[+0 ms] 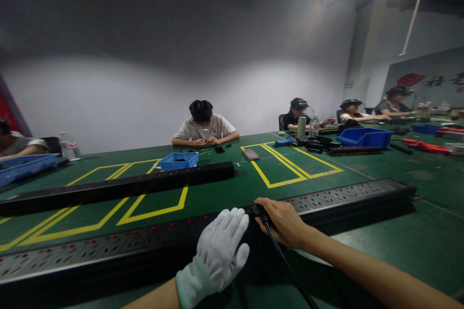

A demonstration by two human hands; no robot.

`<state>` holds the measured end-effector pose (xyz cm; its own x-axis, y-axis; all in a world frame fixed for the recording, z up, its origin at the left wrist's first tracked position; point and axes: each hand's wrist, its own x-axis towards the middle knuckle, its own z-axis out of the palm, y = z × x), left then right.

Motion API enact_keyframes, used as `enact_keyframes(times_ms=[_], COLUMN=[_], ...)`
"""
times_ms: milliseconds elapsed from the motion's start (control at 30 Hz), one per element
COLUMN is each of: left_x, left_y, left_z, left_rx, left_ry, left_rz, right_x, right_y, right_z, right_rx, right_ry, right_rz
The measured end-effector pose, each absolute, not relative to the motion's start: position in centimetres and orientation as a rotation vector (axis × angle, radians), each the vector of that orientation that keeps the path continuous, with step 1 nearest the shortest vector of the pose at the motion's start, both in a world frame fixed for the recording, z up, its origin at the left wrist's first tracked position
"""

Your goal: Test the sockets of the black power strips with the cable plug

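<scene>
Two hands are at one long black power strip with a smooth metallic face (337, 197), which lies across the green tabletop (221, 195). Its upper face carries a row of dark slotted sockets and small round red parts, too many and too blurred to count surely. The left hand (222, 246), in one pale grey fabric glove with a mint-green cuff, is open, fingers extended and close together, over the strip's middle. The bare right hand (282, 222) grips one black plug (258, 210) against the strip, just beside the gloved fingers; one smooth round black cable (286, 260) runs from it toward the lower edge.

Beyond lie one long dark bar (119, 186), straight yellow lines (270, 185) in angular outlines and four blue plastic bins (179, 161). Two clear plastic bottles (314, 126) stand farther off, and five other people (205, 128) sit around.
</scene>
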<state>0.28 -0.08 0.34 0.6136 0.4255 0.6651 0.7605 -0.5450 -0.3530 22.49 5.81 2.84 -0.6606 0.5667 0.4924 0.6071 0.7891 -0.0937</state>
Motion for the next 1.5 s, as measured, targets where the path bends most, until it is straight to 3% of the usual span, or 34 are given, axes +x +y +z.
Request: enact_keyframes(times_ms=[1500], left_x=[0.16], left_y=[0.06], left_z=[0.34], left_rx=[-2.180], left_ry=[-0.904], left_rz=[-0.631], right_x=[22.59], right_y=[6.09], right_z=[2.47], right_rx=[-0.897], right_ry=[-2.499], right_rz=[-0.124])
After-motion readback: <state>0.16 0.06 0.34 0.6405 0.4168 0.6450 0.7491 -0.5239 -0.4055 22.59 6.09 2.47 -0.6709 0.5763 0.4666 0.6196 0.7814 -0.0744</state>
